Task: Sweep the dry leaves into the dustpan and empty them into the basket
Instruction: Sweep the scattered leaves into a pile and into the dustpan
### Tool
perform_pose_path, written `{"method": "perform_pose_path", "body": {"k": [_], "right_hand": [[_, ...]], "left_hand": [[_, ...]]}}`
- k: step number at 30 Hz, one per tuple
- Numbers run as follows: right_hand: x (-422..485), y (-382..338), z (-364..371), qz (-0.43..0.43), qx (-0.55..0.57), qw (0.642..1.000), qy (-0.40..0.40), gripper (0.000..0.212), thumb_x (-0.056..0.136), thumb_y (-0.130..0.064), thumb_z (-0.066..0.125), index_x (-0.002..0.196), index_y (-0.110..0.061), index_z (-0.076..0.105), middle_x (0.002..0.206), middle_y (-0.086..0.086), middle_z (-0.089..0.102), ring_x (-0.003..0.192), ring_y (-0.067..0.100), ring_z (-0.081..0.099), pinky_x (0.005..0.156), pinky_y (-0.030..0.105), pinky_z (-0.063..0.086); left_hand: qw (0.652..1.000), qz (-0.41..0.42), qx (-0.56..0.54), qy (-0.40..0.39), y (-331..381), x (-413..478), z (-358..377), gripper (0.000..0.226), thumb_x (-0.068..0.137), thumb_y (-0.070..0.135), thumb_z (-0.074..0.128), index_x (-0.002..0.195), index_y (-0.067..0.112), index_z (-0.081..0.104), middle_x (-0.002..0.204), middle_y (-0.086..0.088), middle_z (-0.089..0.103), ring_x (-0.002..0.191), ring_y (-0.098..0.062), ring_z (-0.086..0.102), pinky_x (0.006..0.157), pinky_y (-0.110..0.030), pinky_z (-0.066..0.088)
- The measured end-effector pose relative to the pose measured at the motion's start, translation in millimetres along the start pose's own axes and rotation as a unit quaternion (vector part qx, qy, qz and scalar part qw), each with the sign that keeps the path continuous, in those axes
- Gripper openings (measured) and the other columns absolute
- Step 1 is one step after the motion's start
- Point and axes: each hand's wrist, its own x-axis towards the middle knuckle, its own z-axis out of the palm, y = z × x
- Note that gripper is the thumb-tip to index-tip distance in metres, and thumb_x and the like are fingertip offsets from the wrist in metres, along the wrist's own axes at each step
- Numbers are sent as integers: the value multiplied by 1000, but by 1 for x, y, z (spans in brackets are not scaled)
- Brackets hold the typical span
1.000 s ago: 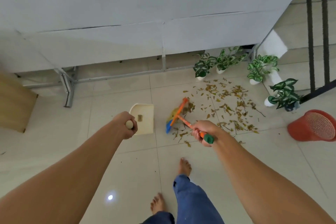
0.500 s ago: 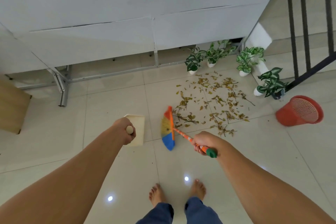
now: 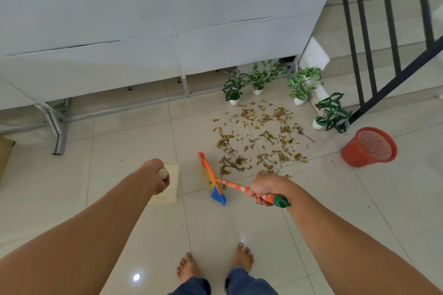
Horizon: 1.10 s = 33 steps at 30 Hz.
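Observation:
Dry brown leaves (image 3: 261, 139) lie scattered over the pale floor tiles in front of the potted plants. My right hand (image 3: 265, 188) grips the orange handle of a small broom (image 3: 212, 178); its orange, yellow and blue head rests on the floor at the near left edge of the leaves. My left hand (image 3: 155, 175) is closed around the wooden handle of a cream dustpan (image 3: 171, 183), which sits on the floor left of the broom head, partly hidden by the hand. A red mesh basket (image 3: 369, 147) lies tilted on the floor to the right of the leaves.
Several small potted plants (image 3: 257, 78) stand behind and right of the leaves. A white panel wall on metal legs (image 3: 58, 132) runs across the back. A dark stair railing (image 3: 374, 62) rises at right. My bare feet (image 3: 215, 266) stand below the broom.
The view has pulled back from the leaves and both feet now stand together. The broom head has swung left and nearer to me, out of the leaves. The dustpan stays in my left hand.

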Motion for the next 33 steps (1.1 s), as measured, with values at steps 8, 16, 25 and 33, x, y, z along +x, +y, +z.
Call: {"method": "perform_pose_path", "body": {"k": [8,16,25,33], "right_hand": [[-14,11,-55,-43,-110,991,55,7,94,-7,47,89,-3,51,71,8,57,48,10,52,37,17,44],[11,-15,-72,-37,-7,999,-13,15,96,-15,51,107,-5,49,70,4,55,47,5,49,40,17,44],[17,-29,-81,-36,-22,999,30,8,93,-7,48,86,-7,51,67,6,56,46,8,49,41,19,45],[33,-95,-81,-40,104,994,-17,25,95,-16,52,117,-6,53,68,1,55,46,4,47,37,17,42]], "left_hand": [[1000,21,2,8,-5,-12,35,22,94,3,51,112,15,53,108,-6,52,59,-12,47,40,-17,42],[999,28,-19,12,3,-20,53,22,94,3,51,112,15,53,111,-6,52,59,-12,48,41,-14,44],[1000,26,-5,-13,34,1,66,25,92,-3,46,109,13,54,102,-8,52,55,-11,45,41,-14,49],[999,17,37,-33,85,26,81,22,95,-2,46,109,12,54,86,-11,51,54,-12,47,38,-14,47]]}}
